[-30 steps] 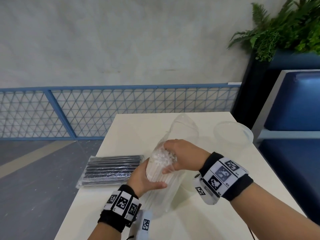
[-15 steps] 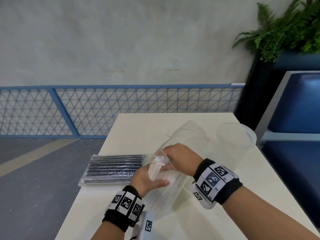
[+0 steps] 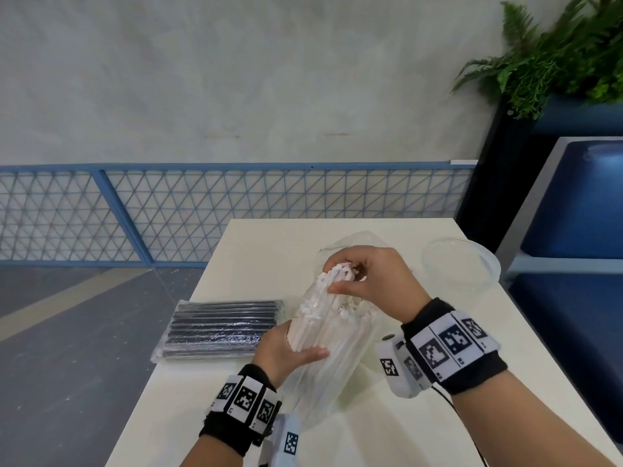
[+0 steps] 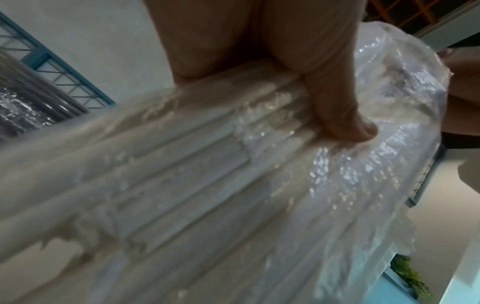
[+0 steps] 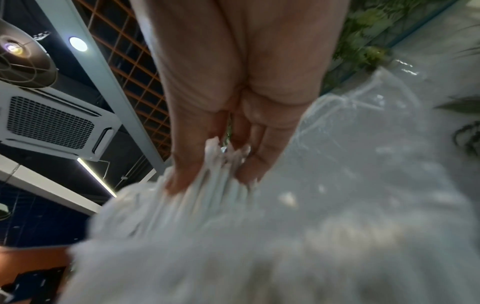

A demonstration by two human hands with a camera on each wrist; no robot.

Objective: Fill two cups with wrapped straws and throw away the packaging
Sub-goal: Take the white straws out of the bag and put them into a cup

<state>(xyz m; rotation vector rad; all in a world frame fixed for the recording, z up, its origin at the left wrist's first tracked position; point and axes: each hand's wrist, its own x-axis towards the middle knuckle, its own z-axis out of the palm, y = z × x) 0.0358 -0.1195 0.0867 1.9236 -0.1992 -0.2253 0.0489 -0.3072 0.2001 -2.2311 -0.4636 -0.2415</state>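
Note:
A clear plastic bag (image 3: 313,392) full of white wrapped straws (image 3: 323,328) stands tilted on the table. My left hand (image 3: 286,348) grips the bag around its middle, thumb across the straws (image 4: 337,115). My right hand (image 3: 367,278) reaches into the bag's open top and pinches a bunch of straw ends (image 5: 221,164) between thumb and fingers. A clear plastic cup (image 3: 460,264) stands at the right of the table. A second clear cup (image 3: 357,241) shows partly behind my right hand. A sealed pack of black straws (image 3: 222,326) lies on the left of the table.
The white table (image 3: 269,251) ends at a blue mesh railing (image 3: 202,210) beyond. A blue bench seat (image 3: 573,203) and a planter with ferns (image 3: 556,52) stand to the right. Grey floor lies to the left.
My right hand has risen with a bunch of white straws, drawing their ends up out of the bag's mouth. The left hand keeps its hold lower on the bag.

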